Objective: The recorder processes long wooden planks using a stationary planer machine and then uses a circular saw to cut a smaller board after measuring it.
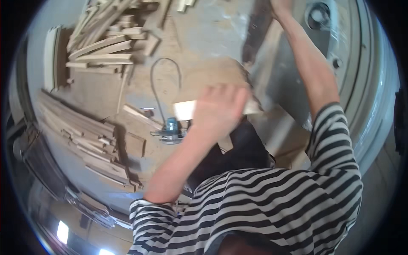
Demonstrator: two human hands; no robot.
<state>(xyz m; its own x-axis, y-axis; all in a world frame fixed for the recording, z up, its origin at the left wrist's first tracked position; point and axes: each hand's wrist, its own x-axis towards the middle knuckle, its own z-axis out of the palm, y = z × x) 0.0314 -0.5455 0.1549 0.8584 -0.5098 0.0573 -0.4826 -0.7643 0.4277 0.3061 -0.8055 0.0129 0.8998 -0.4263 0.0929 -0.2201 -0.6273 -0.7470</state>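
Note:
My left hand (223,104), slightly smeared by motion, has its fingers curled over the edge of a wooden board (212,72). A pale cut end of this board shows on the left of the hand, and its broad tan face lies beyond the knuckles. My right arm reaches far forward, and the right hand (280,7) is at the top edge of the view. Its fingers are mostly cut off there, beside a long dark plank (257,29); whether it grips anything cannot be seen.
A blue handheld power tool (171,127) with a looping dark cord sits left of my left forearm. Loose wood strips (102,53) are heaped at the far left, with stacked boards (85,140) nearer. A machine with a round part (318,16) stands at the far right.

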